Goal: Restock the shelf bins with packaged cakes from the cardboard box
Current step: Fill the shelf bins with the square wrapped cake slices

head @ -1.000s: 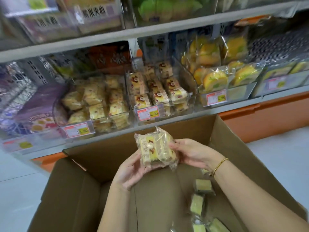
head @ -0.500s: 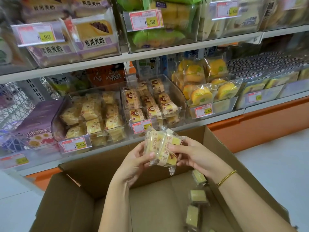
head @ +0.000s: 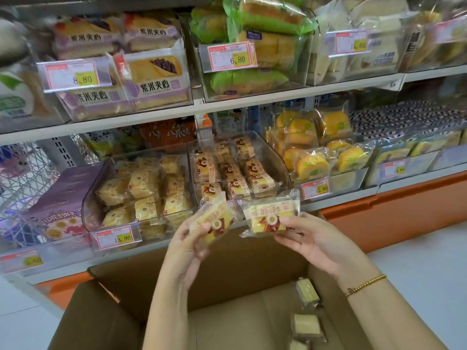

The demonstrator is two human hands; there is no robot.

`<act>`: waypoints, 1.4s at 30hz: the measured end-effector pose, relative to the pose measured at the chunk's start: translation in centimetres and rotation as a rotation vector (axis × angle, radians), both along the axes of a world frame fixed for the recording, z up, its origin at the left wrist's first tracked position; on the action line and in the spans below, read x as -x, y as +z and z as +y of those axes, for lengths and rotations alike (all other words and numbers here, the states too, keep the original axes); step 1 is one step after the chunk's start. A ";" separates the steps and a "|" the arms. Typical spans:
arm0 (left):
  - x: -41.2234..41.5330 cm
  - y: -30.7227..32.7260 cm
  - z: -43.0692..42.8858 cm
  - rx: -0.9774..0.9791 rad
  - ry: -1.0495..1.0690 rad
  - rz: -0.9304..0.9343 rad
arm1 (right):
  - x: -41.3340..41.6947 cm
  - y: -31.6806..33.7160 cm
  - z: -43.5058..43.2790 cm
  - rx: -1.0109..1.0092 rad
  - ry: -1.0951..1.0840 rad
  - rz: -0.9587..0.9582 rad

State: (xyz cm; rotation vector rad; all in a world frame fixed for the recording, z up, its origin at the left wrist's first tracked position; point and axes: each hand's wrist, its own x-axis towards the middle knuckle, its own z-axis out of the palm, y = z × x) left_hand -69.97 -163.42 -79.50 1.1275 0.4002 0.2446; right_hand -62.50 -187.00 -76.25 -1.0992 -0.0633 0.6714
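My left hand (head: 188,245) pinches one clear-wrapped yellow cake (head: 214,222) and my right hand (head: 312,239) pinches a second packaged cake (head: 270,217). Both packs hang side by side, slightly apart, just in front of the clear shelf bin (head: 279,161) that holds several cakes of the same kind in rows. Below my arms stands the open cardboard box (head: 227,271), with a few wrapped cakes (head: 307,291) lying at its right side.
Left of the target bin a clear bin (head: 94,190) holds paler cakes behind a 13.90 price tag. At the right, a bin of round yellow rolls (head: 313,164). The upper shelf (head: 252,99) carries bread packs. White floor (head: 417,261) lies right of the box.
The two cakes, held together as a bundle before, are now separated, one in each hand, and raised closer to the bin. The view has tilted up toward the shelves.
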 end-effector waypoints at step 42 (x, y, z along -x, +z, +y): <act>-20.2 9.8 2.9 -1.275 -0.245 0.303 | -14.2 4.3 6.7 0.751 -0.504 -0.619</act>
